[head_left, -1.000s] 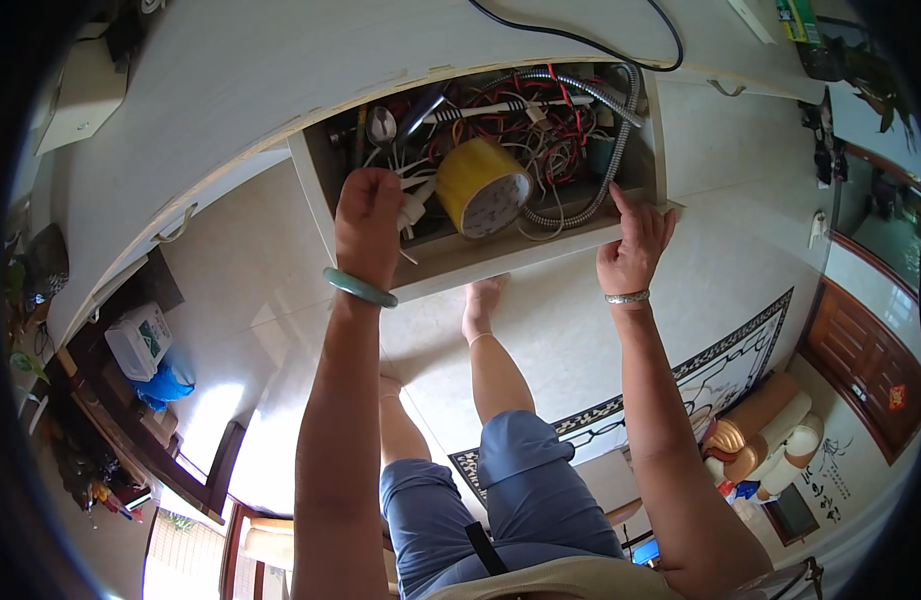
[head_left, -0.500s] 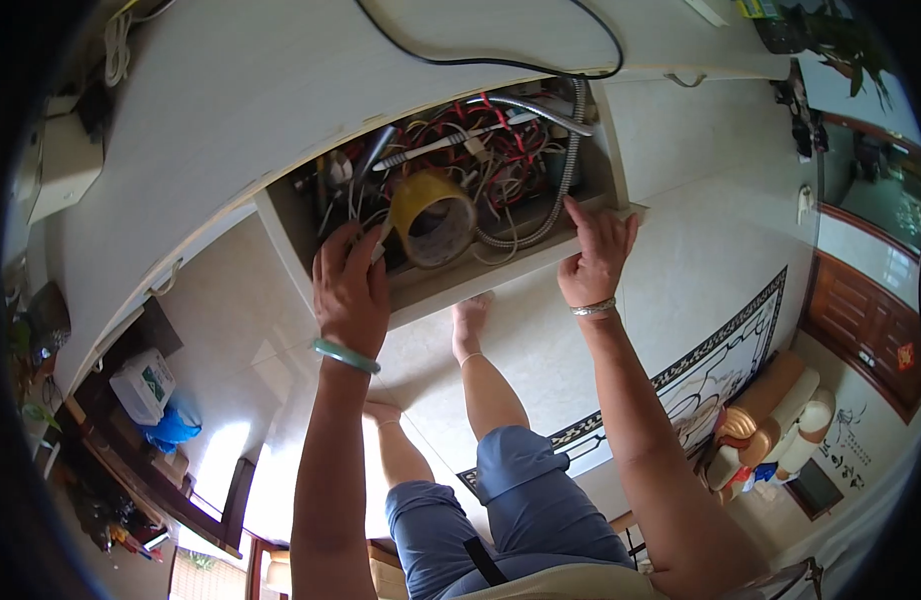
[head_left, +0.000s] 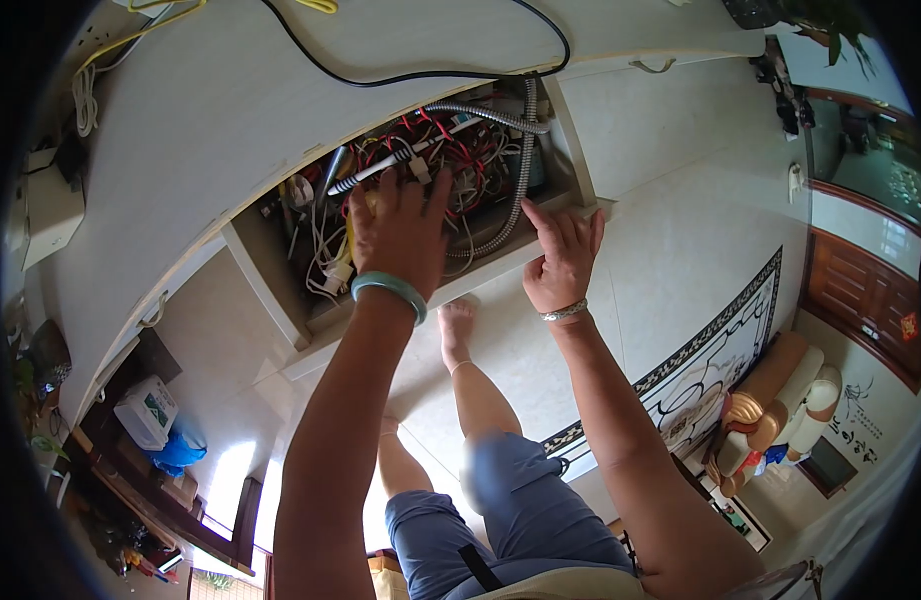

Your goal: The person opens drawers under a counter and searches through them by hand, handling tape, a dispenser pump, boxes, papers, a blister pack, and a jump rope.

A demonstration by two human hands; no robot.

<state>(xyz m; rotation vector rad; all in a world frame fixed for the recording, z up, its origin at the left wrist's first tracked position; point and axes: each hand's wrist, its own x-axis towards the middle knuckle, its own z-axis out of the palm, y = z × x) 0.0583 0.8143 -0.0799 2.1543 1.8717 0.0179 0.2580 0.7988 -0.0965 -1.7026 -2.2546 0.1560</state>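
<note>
Below the desktop, a pulled-out drawer holds a tangle of wires. My left hand is inside it, palm down with fingers spread over a roll of yellow tape, which it mostly covers; whether it grips the roll is hard to see. A white plug with a cord lies left of this hand. Beyond the fingertips are a white pen-like stick with dark bands and red wires. My right hand rests at the drawer's front right corner, fingers stretched apart, near a flexible metal hose.
A black cable loops across the desktop above the drawer. White adapter cords hang at far left. My bare foot stands below the drawer front. A white box and blue bag are at lower left.
My left hand has let go of a white plug, now lying in the drawer's left part, and moved right over the tape roll. My right hand stays at the drawer corner. The view has shifted.
</note>
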